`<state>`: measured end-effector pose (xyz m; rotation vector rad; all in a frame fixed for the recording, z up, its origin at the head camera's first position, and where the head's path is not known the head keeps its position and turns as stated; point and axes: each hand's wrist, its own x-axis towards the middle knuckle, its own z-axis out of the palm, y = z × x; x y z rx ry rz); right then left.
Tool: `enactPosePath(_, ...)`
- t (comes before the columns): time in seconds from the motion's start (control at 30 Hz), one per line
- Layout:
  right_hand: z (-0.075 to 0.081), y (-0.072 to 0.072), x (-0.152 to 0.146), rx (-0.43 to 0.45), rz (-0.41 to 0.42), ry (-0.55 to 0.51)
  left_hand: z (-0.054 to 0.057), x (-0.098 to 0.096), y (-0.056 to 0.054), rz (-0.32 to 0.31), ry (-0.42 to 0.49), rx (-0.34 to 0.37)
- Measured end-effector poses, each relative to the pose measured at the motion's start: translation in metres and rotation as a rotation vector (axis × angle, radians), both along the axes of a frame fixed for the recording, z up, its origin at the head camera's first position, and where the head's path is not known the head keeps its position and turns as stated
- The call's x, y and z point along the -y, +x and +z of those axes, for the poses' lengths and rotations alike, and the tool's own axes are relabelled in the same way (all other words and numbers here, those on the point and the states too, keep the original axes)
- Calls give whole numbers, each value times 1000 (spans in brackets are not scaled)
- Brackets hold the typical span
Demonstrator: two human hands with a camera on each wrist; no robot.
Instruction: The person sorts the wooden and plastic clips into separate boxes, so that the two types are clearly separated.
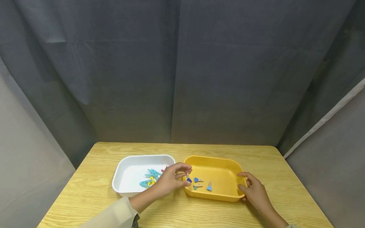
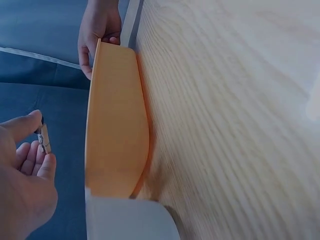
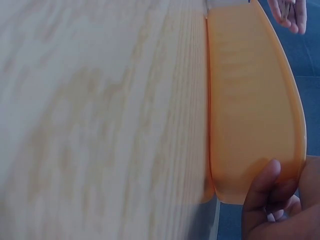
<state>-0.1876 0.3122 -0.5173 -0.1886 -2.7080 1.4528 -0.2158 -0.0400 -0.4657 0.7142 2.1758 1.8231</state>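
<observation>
My left hand (image 1: 171, 177) pinches a small wooden clothespin (image 2: 45, 139) with a dark blue heart on it, between thumb and fingertips. In the head view it is over the left end of a yellow plastic tub (image 1: 219, 196). Inside that tub lie a blue-heart clothespin (image 1: 196, 180), a light-blue-heart clothespin (image 1: 209, 187) and one with a teal end (image 1: 195, 187). My right hand (image 1: 254, 191) grips the tub's right rim, thumb on the inside. In the right wrist view, fingers of this hand (image 3: 272, 200) lie against the tub's outer wall.
A white tub (image 1: 122, 174) stands to the left, close against the yellow one. It contains several light blue plastic clips (image 1: 154, 173), with some yellow and red pieces among them. Both tubs are on a wood-grain table (image 1: 97, 177), with a grey curtain (image 1: 128, 79) behind.
</observation>
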Motion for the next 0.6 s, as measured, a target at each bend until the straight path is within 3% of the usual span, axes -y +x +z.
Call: enactPosePath(0.6,-1,-3,-1,0,-6,-6,-17,-64,-39,-3,-66,-28)
